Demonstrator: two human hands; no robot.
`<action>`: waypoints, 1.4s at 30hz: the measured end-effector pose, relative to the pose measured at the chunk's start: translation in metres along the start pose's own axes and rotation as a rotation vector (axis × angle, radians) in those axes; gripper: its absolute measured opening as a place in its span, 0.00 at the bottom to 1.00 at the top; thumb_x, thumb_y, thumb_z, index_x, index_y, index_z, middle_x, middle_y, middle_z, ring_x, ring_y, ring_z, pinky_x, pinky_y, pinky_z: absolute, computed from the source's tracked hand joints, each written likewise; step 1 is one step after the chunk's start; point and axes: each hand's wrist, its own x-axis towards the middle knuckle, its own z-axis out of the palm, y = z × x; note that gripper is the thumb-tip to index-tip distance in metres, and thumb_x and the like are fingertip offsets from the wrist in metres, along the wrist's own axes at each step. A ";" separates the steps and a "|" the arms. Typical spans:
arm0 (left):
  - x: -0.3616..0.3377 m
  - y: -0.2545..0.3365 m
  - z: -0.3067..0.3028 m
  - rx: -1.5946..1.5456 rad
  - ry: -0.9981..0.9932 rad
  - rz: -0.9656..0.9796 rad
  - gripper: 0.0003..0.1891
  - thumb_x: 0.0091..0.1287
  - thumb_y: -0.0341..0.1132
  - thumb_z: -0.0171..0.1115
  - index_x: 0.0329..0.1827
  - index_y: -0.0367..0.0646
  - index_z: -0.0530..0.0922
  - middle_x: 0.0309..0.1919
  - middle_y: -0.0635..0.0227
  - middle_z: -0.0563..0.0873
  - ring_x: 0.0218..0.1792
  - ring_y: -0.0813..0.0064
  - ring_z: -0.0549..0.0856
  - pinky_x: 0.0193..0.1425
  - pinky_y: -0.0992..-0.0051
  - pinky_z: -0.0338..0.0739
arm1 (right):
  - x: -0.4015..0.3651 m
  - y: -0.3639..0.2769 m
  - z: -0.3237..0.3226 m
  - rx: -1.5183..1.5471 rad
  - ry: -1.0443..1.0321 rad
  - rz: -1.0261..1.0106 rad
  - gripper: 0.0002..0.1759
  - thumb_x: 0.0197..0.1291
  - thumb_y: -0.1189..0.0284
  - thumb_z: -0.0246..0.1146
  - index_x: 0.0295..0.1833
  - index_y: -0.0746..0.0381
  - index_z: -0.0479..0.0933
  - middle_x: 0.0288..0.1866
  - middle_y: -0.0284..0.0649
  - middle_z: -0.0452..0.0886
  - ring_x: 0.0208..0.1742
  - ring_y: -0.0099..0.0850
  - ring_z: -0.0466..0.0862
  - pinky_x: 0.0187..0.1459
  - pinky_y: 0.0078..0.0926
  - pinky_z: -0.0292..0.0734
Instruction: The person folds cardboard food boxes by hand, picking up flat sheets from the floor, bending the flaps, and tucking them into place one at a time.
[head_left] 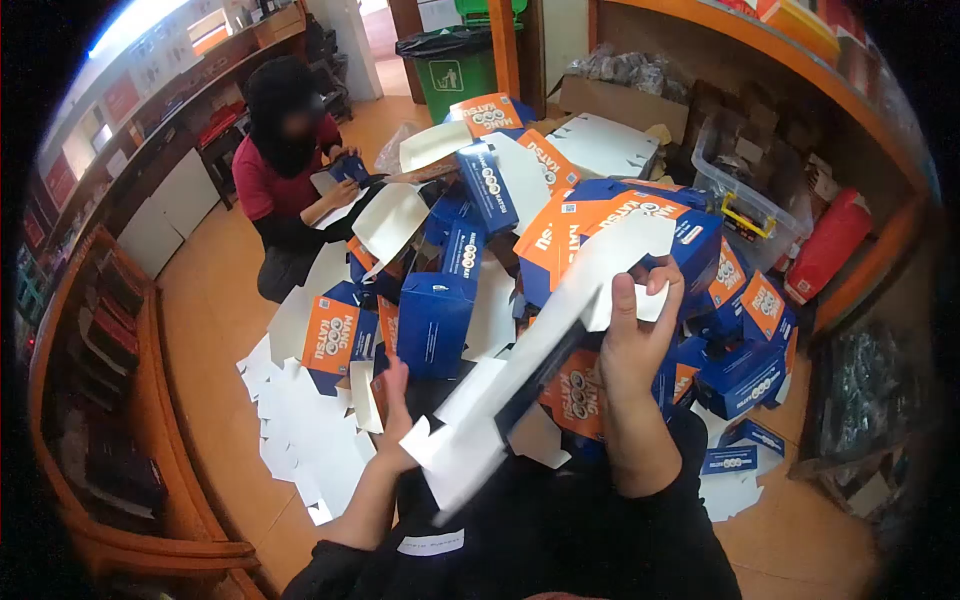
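A partly folded cardboard box (pixel 560 310), its white inside facing up, stretches slantwise across my lap. My right hand (pixel 640 335) pinches its upper end, with the thumb up and the fingers around a white flap. At the lower left end, my left hand (pixel 394 405) has its fingers stretched out, right beside a flap and not wrapped around it. Beyond both hands rises a heap of orange and blue printed boxes, among them a blue box (pixel 437 325) and an orange box (pixel 335 338).
Flat white box blanks (pixel 300 430) lie on the floor to the left. Another person (pixel 290 180) sits at the back left, handling a blue box (pixel 349 168). A clear plastic bin (pixel 745 180) stands at the right, a green trash bin (pixel 455 80) at the back, and a wooden shelf (pixel 130 400) at the left.
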 end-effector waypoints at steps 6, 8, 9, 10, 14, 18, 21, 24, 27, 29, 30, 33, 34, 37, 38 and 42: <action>0.048 -0.001 -0.061 -0.651 0.093 0.165 0.31 0.61 0.42 0.60 0.62 0.35 0.62 0.57 0.59 0.71 0.57 0.64 0.73 0.63 0.65 0.66 | 0.002 -0.015 0.007 0.145 -0.135 0.144 0.16 0.58 0.75 0.61 0.45 0.59 0.60 0.52 0.41 0.65 0.50 0.27 0.70 0.50 0.22 0.67; 0.039 0.012 -0.082 -0.667 0.512 -0.061 0.30 0.61 0.46 0.61 0.60 0.35 0.64 0.55 0.59 0.73 0.56 0.63 0.74 0.61 0.63 0.68 | 0.001 -0.016 0.008 0.192 -0.360 0.243 0.31 0.54 0.80 0.60 0.59 0.58 0.52 0.57 0.44 0.64 0.54 0.32 0.69 0.53 0.25 0.67; 0.046 0.025 -0.100 -0.640 0.648 0.060 0.29 0.61 0.45 0.61 0.59 0.36 0.65 0.54 0.58 0.74 0.55 0.63 0.74 0.60 0.63 0.70 | -0.001 -0.017 0.008 0.216 -0.473 0.293 0.39 0.52 0.82 0.60 0.67 0.58 0.48 0.60 0.45 0.63 0.57 0.34 0.69 0.54 0.27 0.67; 0.051 0.038 -0.117 -0.611 0.718 0.170 0.28 0.61 0.45 0.62 0.58 0.36 0.66 0.53 0.56 0.74 0.54 0.62 0.75 0.59 0.63 0.71 | -0.005 -0.025 0.008 0.356 -0.482 0.489 0.50 0.50 0.83 0.60 0.71 0.56 0.36 0.62 0.47 0.62 0.59 0.38 0.66 0.55 0.33 0.68; 0.048 0.083 -0.159 -0.353 0.761 0.379 0.28 0.57 0.43 0.66 0.56 0.37 0.69 0.51 0.55 0.75 0.44 0.65 0.80 0.49 0.67 0.79 | -0.014 -0.040 0.003 0.025 -0.420 0.306 0.51 0.47 0.77 0.65 0.72 0.54 0.39 0.63 0.49 0.63 0.59 0.41 0.66 0.57 0.40 0.64; 0.062 0.147 -0.119 0.094 0.003 0.707 0.17 0.53 0.34 0.68 0.44 0.41 0.77 0.38 0.64 0.82 0.31 0.70 0.81 0.31 0.74 0.75 | -0.022 -0.092 0.000 -0.350 -0.746 -0.348 0.44 0.44 0.69 0.69 0.68 0.49 0.56 0.61 0.44 0.65 0.62 0.40 0.65 0.63 0.45 0.58; 0.072 0.181 -0.064 0.079 -0.542 0.679 0.09 0.50 0.28 0.69 0.34 0.42 0.79 0.31 0.66 0.84 0.26 0.72 0.81 0.26 0.77 0.72 | -0.036 -0.119 0.020 -0.524 -0.955 -0.519 0.23 0.41 0.59 0.72 0.46 0.50 0.76 0.46 0.35 0.76 0.55 0.35 0.72 0.64 0.49 0.52; 0.068 0.175 -0.041 -0.265 -0.618 0.342 0.17 0.53 0.22 0.66 0.45 0.39 0.72 0.39 0.61 0.81 0.38 0.72 0.82 0.36 0.74 0.77 | -0.031 -0.097 0.007 -0.446 -0.895 -0.396 0.16 0.39 0.73 0.71 0.37 0.54 0.77 0.29 0.27 0.77 0.29 0.28 0.76 0.55 0.44 0.62; 0.072 0.151 -0.037 -0.661 -0.710 -0.297 0.13 0.59 0.26 0.62 0.46 0.37 0.72 0.38 0.63 0.80 0.40 0.78 0.80 0.41 0.79 0.75 | -0.028 -0.095 -0.020 -0.459 -0.706 -0.433 0.13 0.44 0.72 0.67 0.39 0.50 0.78 0.28 0.25 0.76 0.30 0.24 0.74 0.45 0.34 0.63; 0.076 0.129 -0.041 -0.324 -1.015 -0.202 0.09 0.65 0.33 0.58 0.40 0.34 0.78 0.32 0.67 0.82 0.36 0.82 0.80 0.42 0.81 0.76 | -0.026 -0.094 -0.024 -0.403 -0.766 -0.406 0.12 0.43 0.72 0.68 0.37 0.50 0.80 0.28 0.24 0.75 0.29 0.23 0.73 0.37 0.28 0.58; 0.075 0.127 -0.035 -0.411 -1.077 -0.284 0.11 0.65 0.34 0.57 0.43 0.34 0.77 0.32 0.68 0.82 0.35 0.83 0.80 0.40 0.81 0.76 | -0.024 -0.098 -0.023 -0.381 -0.859 -0.371 0.12 0.43 0.72 0.68 0.37 0.49 0.80 0.28 0.24 0.75 0.28 0.23 0.72 0.36 0.28 0.57; 0.064 0.128 -0.016 -0.501 -1.149 -0.380 0.14 0.68 0.37 0.53 0.48 0.35 0.76 0.32 0.69 0.82 0.31 0.84 0.80 0.36 0.82 0.77 | -0.020 -0.105 -0.016 -0.414 -1.079 -0.268 0.13 0.43 0.72 0.68 0.38 0.50 0.80 0.27 0.26 0.72 0.28 0.25 0.72 0.35 0.28 0.57; 0.061 0.129 -0.012 -0.501 -1.154 -0.382 0.15 0.69 0.38 0.52 0.49 0.35 0.76 0.31 0.69 0.82 0.31 0.84 0.80 0.34 0.83 0.77 | -0.019 -0.105 -0.015 -0.480 -1.136 -0.228 0.13 0.44 0.71 0.68 0.39 0.50 0.80 0.27 0.27 0.71 0.28 0.25 0.72 0.35 0.28 0.57; 0.059 0.135 -0.009 -0.557 -1.102 -0.624 0.17 0.70 0.40 0.50 0.52 0.36 0.75 0.32 0.70 0.82 0.30 0.85 0.80 0.32 0.85 0.76 | -0.017 -0.105 -0.017 -0.636 -1.087 -0.215 0.15 0.44 0.71 0.66 0.42 0.50 0.79 0.27 0.30 0.67 0.30 0.28 0.72 0.34 0.30 0.57; 0.059 0.133 -0.008 -0.575 -1.071 -0.596 0.17 0.70 0.41 0.49 0.52 0.36 0.75 0.29 0.71 0.82 0.26 0.87 0.80 0.29 0.87 0.74 | -0.016 -0.109 -0.017 -0.708 -1.013 -0.237 0.15 0.44 0.71 0.66 0.42 0.50 0.79 0.27 0.31 0.67 0.30 0.28 0.72 0.33 0.31 0.56; 0.061 0.144 -0.007 -0.406 -1.104 -0.287 0.17 0.71 0.41 0.47 0.52 0.37 0.75 0.22 0.72 0.81 0.19 0.86 0.78 0.25 0.85 0.72 | -0.016 -0.108 -0.013 -0.701 -1.187 -0.204 0.17 0.43 0.73 0.66 0.44 0.50 0.79 0.31 0.33 0.68 0.32 0.29 0.71 0.35 0.30 0.57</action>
